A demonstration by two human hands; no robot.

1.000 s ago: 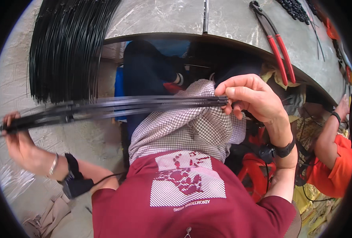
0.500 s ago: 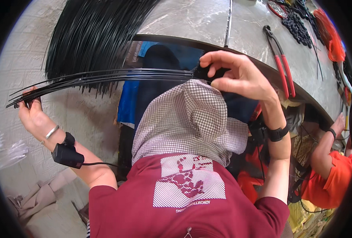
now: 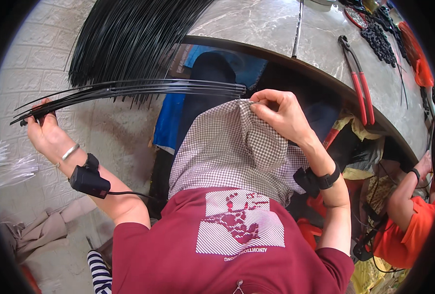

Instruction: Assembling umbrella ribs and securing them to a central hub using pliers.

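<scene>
My left hand (image 3: 51, 132) is closed around one end of a bundle of thin black rods (image 3: 129, 88), held out at the far left. The rods stretch across to the right, slightly bowed, and their other ends lie just above my lap, near my right hand. My right hand (image 3: 286, 115) pinches the top edge of a small-checked cloth (image 3: 217, 137) that covers my lap, thumb and forefinger together. The rod ends stop a little short of those fingers.
A thick sheaf of black rods (image 3: 134, 34) hangs off the grey stone-patterned table (image 3: 246, 24). Red-handled cutters (image 3: 359, 88), black beads (image 3: 379, 44) and a red bag (image 3: 415, 54) lie to the right. Another person's arm (image 3: 406, 191) is at the right edge.
My right hand's curved, parted fingers have come down and closed on the checked cloth. The left hand still holds the bundle. The view has shifted slightly.
</scene>
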